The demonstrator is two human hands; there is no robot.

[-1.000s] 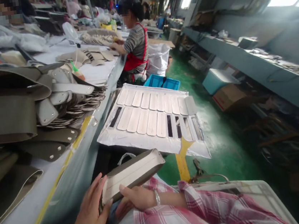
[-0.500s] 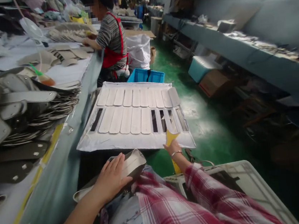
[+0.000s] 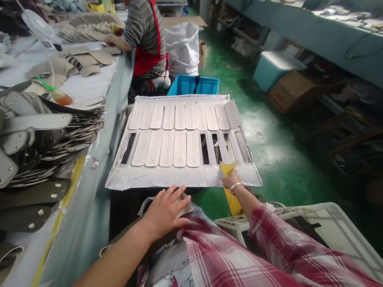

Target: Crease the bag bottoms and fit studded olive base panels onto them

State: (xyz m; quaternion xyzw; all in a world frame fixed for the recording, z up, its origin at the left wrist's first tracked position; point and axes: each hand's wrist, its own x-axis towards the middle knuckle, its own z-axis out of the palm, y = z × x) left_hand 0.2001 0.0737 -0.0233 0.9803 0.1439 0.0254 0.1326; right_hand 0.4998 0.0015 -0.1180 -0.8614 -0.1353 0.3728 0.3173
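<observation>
My left hand (image 3: pixel 165 212) lies with spread fingers on an olive leather piece (image 3: pixel 122 237) in my lap, and most of that piece is hidden under the hand. My right hand (image 3: pixel 231 179) reaches the near edge of a white backing sheet (image 3: pixel 167 177), next to a yellow strip (image 3: pixel 232 198). I cannot tell whether its fingers grip anything. Two rows of pale strap-shaped leather pieces (image 3: pixel 177 140) lie on the sheet, with several dark slots near the front right.
A long table (image 3: pixel 77 87) at the left bears stacks of olive leather flaps (image 3: pixel 37 123). A co-worker (image 3: pixel 144 33) stands beyond the sheet, beside a blue crate (image 3: pixel 193 85) and a white sack (image 3: pixel 184 47). A white crate (image 3: pixel 325 220) sits at my lower right.
Both hands held the olive leather piece a second ago. My right hand has since gone forward to the sheet's edge, and my left now lies flat on the piece.
</observation>
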